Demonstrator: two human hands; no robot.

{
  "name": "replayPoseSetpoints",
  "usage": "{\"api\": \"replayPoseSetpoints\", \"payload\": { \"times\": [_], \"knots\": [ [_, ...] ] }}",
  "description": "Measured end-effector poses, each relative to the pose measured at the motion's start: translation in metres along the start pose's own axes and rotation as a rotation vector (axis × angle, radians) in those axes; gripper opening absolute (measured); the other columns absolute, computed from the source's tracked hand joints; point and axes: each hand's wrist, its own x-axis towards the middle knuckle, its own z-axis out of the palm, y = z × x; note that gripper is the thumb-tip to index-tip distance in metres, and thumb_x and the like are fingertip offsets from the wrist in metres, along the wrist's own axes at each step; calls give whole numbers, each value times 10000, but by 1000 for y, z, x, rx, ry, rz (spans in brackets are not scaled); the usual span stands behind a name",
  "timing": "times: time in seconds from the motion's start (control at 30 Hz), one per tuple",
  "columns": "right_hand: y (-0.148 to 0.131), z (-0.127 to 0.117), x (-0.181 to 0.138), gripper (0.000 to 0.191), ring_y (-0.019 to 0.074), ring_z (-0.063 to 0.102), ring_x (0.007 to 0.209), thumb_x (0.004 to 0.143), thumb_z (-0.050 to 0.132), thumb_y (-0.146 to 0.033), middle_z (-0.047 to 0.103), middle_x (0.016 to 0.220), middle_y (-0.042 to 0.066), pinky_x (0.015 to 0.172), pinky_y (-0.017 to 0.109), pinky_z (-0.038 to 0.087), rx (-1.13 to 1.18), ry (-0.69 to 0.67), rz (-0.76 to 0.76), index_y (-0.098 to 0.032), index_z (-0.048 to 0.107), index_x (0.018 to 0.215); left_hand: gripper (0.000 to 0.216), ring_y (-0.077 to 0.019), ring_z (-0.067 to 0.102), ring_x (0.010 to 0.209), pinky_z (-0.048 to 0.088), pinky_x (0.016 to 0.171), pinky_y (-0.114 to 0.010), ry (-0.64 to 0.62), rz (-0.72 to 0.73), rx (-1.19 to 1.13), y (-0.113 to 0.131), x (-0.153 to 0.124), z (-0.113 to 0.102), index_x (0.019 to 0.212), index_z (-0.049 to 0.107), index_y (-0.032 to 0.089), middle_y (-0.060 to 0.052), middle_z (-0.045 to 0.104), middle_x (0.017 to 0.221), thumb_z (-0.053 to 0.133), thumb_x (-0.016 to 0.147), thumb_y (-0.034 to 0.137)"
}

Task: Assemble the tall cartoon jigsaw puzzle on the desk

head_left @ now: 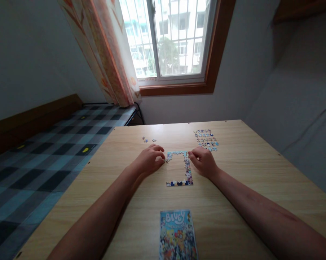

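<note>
Bare wood gave wide passage over the table's (pixel 263 159) right side, beyond the right arm (pixel 249 200), and a far lane ran between the loose pieces (pixel 146 141) and the rows (pixel 206 139). The left hand (pixel 153 159) and right hand (pixel 203 160) flanked the frame (pixel 189 172), crowding its far corners. Its left side gaped nearer than the left hand, leaving a way to the bare middle. Near, the box (pixel 177 234) stood between both arms, with open wood between it and the frame.

Home bedroom: check-covered bed (pixel 54 153), flowered curtain (pixel 105 54), wood-trimmed window (pixel 155 43) facing multi-storey building (pixel 183 23).
</note>
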Motion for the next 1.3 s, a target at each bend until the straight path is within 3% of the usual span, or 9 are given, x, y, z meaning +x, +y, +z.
{"api": "replayPoseSetpoints", "payload": {
  "times": [0.3, 1.3],
  "knots": [
    [-2, 1, 0, 414, 152, 426, 587, 985, 473, -289, 411, 567, -18, 622, 310, 284, 25, -6, 19, -231, 336, 599, 118, -219, 605, 977, 536, 889, -386, 17, 66, 75, 22, 3, 1, 867, 743, 242, -32, 718, 1043, 631, 896, 222],
    [-2, 0, 0, 419, 141, 408, 567, 977, 477, -289, 400, 556, -22, 603, 307, 273, 31, -13, 36, -226, 348, 583, 172, -179, 652, 898, 534, 798, -315, 34, 105, 26, 18, 1, 7, 843, 788, 244, -8, 781, 954, 631, 913, 244]
  ]
}}
